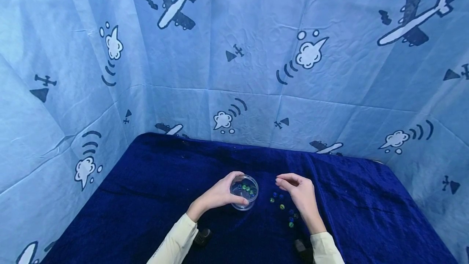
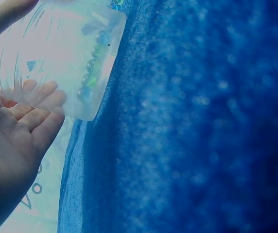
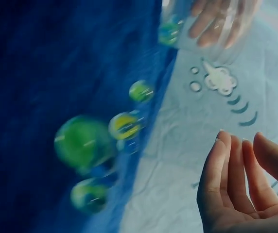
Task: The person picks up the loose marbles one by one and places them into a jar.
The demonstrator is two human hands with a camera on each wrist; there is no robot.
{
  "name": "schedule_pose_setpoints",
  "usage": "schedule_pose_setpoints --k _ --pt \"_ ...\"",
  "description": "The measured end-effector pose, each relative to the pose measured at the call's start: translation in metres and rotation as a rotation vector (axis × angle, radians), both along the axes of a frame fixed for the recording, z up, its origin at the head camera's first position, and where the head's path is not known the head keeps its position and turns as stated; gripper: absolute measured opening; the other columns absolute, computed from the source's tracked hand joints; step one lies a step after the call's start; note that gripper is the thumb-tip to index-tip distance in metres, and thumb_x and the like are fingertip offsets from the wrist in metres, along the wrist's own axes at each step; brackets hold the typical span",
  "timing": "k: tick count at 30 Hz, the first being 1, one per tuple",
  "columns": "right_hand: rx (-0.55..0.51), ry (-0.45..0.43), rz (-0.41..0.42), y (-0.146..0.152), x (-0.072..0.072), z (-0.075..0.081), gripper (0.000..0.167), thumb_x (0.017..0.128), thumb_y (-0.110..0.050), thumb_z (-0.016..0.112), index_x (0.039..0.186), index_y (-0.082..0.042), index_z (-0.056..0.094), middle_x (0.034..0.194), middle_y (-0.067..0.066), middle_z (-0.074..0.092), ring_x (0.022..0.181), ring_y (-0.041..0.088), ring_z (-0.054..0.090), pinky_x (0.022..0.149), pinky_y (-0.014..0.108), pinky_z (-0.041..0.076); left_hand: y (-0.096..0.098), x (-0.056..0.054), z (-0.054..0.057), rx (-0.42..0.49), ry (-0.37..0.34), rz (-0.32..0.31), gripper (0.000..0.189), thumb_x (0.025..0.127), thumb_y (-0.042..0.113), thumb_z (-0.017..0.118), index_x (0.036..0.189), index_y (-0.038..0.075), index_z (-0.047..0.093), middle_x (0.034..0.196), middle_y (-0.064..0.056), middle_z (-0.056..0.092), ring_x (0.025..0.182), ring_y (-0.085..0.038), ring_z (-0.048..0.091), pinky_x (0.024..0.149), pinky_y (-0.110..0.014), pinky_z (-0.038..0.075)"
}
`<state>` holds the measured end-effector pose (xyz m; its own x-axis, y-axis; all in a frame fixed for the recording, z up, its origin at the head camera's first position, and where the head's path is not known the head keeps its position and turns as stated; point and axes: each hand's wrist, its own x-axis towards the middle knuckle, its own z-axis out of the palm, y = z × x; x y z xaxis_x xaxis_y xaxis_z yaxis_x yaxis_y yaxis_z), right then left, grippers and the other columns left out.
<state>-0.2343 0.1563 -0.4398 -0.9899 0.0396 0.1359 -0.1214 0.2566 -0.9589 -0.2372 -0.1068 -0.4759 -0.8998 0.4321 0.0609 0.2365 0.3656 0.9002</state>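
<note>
My left hand (image 1: 220,194) grips a clear plastic jar (image 1: 237,194), fingers round the far side and thumb at the near side. Several green and blue marbles (image 1: 247,189) lie inside it; the left wrist view shows them lined along the jar's bottom (image 2: 90,65). To the right of the jar, my right hand (image 1: 301,192) hovers over the cloth, its bent fingers close to the thumb, with nothing visible between them. Below and left of that hand, several loose marbles (image 1: 282,207) in green, yellow and blue are scattered; the right wrist view shows a large green one (image 3: 83,141) nearest.
Dark blue velvet cloth (image 1: 154,186) covers the table. Light blue fabric walls (image 1: 256,64) printed with planes and clouds rise behind it and at the sides. Dark small devices sit by the left wrist (image 1: 203,236) and the right wrist (image 1: 302,246).
</note>
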Motion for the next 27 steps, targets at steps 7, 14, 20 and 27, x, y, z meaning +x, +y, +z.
schedule_pose_setpoints --k 7,14,20,27 --pt "0.164 -0.067 -0.019 0.016 -0.007 -0.015 0.016 0.092 -0.004 0.077 0.104 0.007 0.077 0.097 0.010 0.077 0.079 0.004 0.070 0.073 0.019 0.055 0.000 0.000 0.000 0.001 -0.010 0.001 0.086 0.082 0.033 0.086 0.151 0.006 0.044 0.149 -0.012 0.053 0.140 -0.027 0.049 0.115 -0.047 0.039" --pt "0.290 -0.073 0.027 0.024 -0.008 -0.022 0.011 0.089 -0.004 0.079 0.099 0.001 0.080 0.096 0.009 0.078 0.083 0.011 0.070 0.075 0.023 0.051 0.000 0.000 0.000 0.007 -0.012 0.000 0.085 0.082 0.033 0.086 0.151 0.006 0.044 0.149 -0.012 0.053 0.139 -0.026 0.049 0.115 -0.047 0.039" --pt "0.347 -0.075 0.081 0.027 -0.008 -0.025 0.009 0.086 0.000 0.079 0.096 0.001 0.079 0.094 0.010 0.077 0.085 0.019 0.072 0.074 0.027 0.053 0.000 0.000 -0.001 0.007 -0.017 0.001 0.085 0.082 0.033 0.086 0.152 0.006 0.044 0.149 -0.011 0.053 0.139 -0.026 0.049 0.115 -0.048 0.039" --pt "0.412 -0.055 0.105 0.028 -0.009 -0.026 0.009 0.085 0.000 0.080 0.094 -0.002 0.079 0.095 0.009 0.077 0.089 0.023 0.072 0.076 0.034 0.055 -0.001 0.000 0.000 -0.002 -0.012 0.001 0.085 0.083 0.034 0.085 0.152 0.007 0.044 0.149 -0.011 0.053 0.139 -0.026 0.049 0.115 -0.048 0.039"
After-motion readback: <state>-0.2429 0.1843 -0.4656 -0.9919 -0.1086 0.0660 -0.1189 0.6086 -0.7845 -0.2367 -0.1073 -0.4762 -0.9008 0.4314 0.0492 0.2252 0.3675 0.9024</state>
